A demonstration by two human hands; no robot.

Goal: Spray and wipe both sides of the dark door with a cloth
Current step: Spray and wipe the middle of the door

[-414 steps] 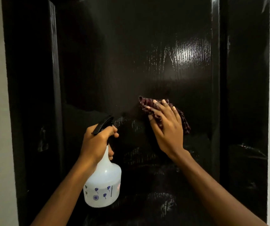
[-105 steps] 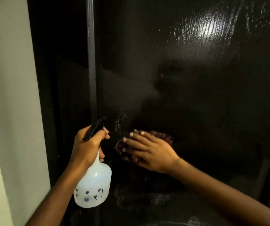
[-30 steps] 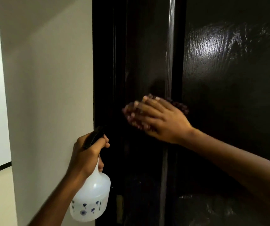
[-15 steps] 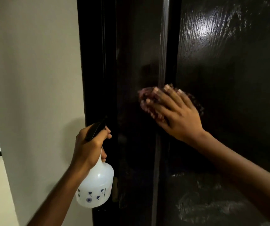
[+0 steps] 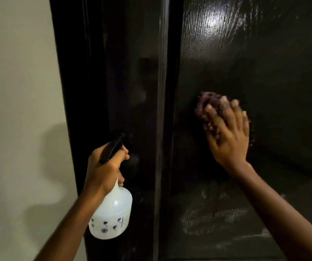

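Dark glossy wood-grain door fills the head view's right side. The right hand, fingers spread flat, presses the crumpled maroon cloth against the door's panel, having slid right off the raised edge strip. So wiping of this side seems to be continuing. The left hand grips the white plastic spray bottle by its neck. Motion blurs the cloth and fingertips, and the door's other side is hidden.

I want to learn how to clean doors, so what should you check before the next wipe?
1. Is the cloth pressed on the door under the right hand? Ok.
2. Does the left hand grip the spray bottle? Ok, fingers curl round its neck.
3. Is there liquid left in the bottle? Cannot tell.
4. Is the lower panel wiped clean? Not ok, smeary streaks show there.
5. Is the door's other side done? Cannot tell.
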